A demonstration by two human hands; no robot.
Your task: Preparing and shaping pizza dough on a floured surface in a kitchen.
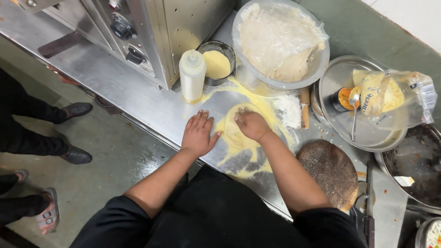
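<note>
On the steel surface (115, 87), a white squeeze bottle (192, 76) and a small bowl of yellow meal (217, 64) stand by the oven. The left hand (198, 133) lies flat, fingers spread wide and holding nothing, touching the left edge of the dough disc (234, 133). The right hand (251, 125) presses its bunched fingers into the disc's top. The disc looks partly flattened, on scattered meal; further right, the covered dough bowl (280, 43) holds more, and no topping is on yet.
</note>
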